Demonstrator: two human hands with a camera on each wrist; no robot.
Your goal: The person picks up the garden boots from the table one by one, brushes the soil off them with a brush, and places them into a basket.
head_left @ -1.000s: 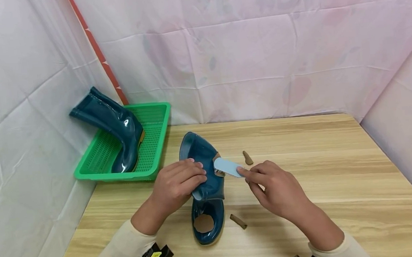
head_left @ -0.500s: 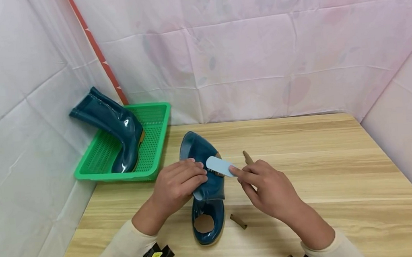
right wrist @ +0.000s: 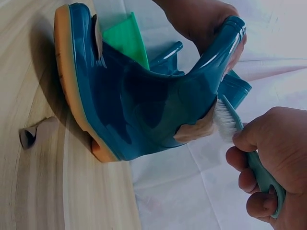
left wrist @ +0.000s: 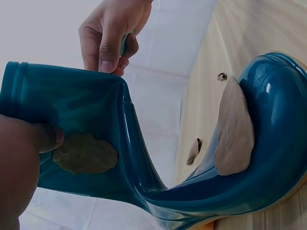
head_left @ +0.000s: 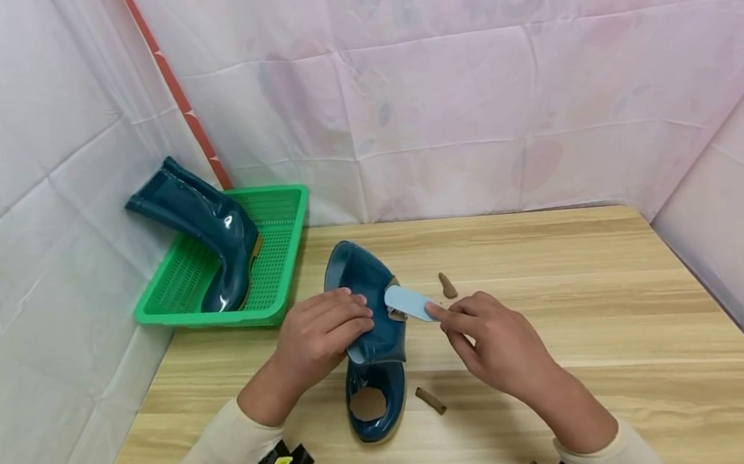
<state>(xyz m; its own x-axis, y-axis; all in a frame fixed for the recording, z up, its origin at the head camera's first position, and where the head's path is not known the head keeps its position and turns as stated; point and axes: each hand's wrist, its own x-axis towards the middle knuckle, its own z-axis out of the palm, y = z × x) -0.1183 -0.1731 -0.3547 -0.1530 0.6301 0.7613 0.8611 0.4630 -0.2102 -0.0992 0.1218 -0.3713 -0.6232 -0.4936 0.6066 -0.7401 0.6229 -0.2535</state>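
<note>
A blue rubber boot [head_left: 365, 276] stands on the table with its shaft folded over. My left hand [head_left: 319, 334] grips the shaft near its top. Between the fingers and thumb of my right hand [head_left: 502, 342] is a light blue brush [head_left: 409, 302], its white bristles [right wrist: 224, 120] against or close by a brown patch [right wrist: 197, 129] on the boot's side. Another brown patch [head_left: 368, 404] lies on the foot, and a third patch [left wrist: 85, 153] shows on the shaft beside my left thumb.
A green basket [head_left: 221, 318] at the back left holds a second blue boot [head_left: 203, 212], which leans out over the rim. Two curled brown pieces lie right of the standing boot, one farther back [head_left: 447, 285] and one nearer [head_left: 430, 400]. White cloth hangs behind and at both sides.
The brush in my right hand moved left across the boot's side, then back right to about where it was. My left hand has kept its grip on the shaft.
</note>
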